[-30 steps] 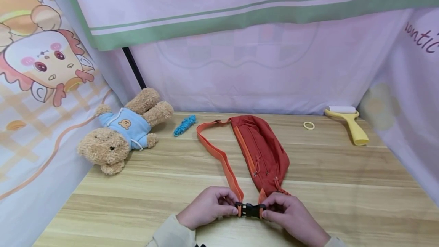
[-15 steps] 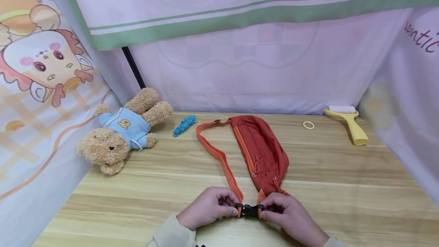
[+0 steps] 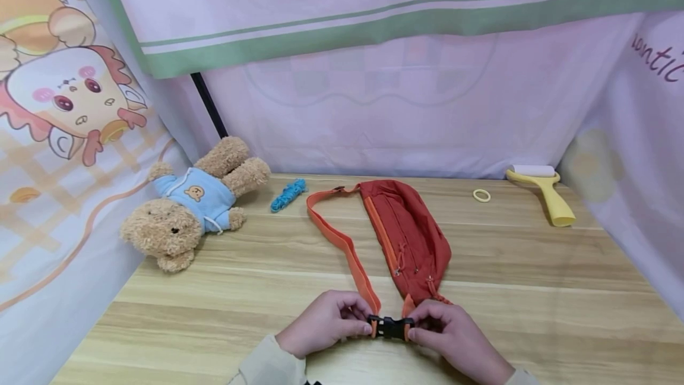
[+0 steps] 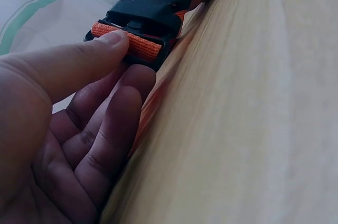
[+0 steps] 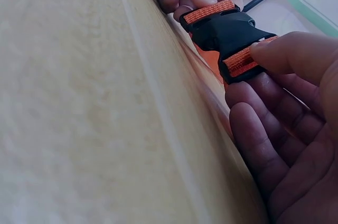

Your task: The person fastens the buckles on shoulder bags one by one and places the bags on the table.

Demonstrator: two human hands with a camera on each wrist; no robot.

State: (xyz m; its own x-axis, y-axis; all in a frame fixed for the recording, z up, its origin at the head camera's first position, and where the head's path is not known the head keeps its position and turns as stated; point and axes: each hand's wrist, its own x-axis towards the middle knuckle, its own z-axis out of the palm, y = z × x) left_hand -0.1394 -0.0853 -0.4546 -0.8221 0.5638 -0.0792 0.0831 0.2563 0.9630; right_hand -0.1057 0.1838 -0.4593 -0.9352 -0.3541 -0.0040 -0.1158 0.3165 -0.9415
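A red waist bag lies on the wooden table with its orange strap looped out to the left. Its black side-release buckle is at the near end, between both hands. My left hand pinches the pronged half at the strap loop, thumb on the orange webbing in the left wrist view. The socket half is pinched by my right hand, with the thumb on its webbing. The prongs sit partly inside the socket, and a small gap shows between the halves. Both hands are low over the tabletop.
A teddy bear in a blue top lies at the left, beside a bundle of blue cord. At the back right are a pale yellow ring and a yellow lint roller. Cloth curtains enclose the table.
The buckle halves came a little closer together half a second ago, and now stand slightly wider apart again. Both hands keep their pinch; the bag has stayed in place.
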